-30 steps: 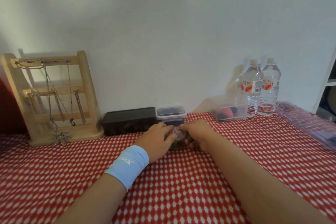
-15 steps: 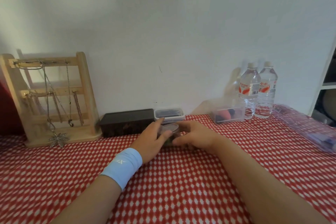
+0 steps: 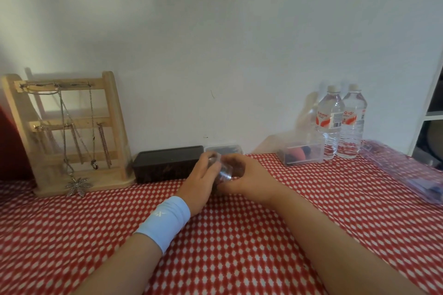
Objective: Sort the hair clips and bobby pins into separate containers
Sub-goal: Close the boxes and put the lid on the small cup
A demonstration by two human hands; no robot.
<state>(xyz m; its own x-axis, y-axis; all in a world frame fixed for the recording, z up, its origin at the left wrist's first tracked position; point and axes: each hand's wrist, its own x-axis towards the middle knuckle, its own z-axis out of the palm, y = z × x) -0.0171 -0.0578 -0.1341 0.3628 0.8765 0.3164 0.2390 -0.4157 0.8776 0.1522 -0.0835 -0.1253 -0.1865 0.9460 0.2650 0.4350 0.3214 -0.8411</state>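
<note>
Both hands hold a small clear jar (image 3: 224,171) just above the bench (image 3: 239,235), tipped on its side: left grip (image 3: 203,175) clasps its mouth end, right grip (image 3: 244,178) its base, lidded tub (image 3: 224,148) just beyond.

Plain white wall (image 3: 215,43) behind, soft shadow top left. Red/white check cloth (image 3: 227,246) over surface. White shelf unit (image 3: 431,112) at right edge, dim inside.

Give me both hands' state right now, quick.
Left hand: closed on the clear jar, fingers at its lid end.
Right hand: closed on the same jar, gripping its body.
</note>
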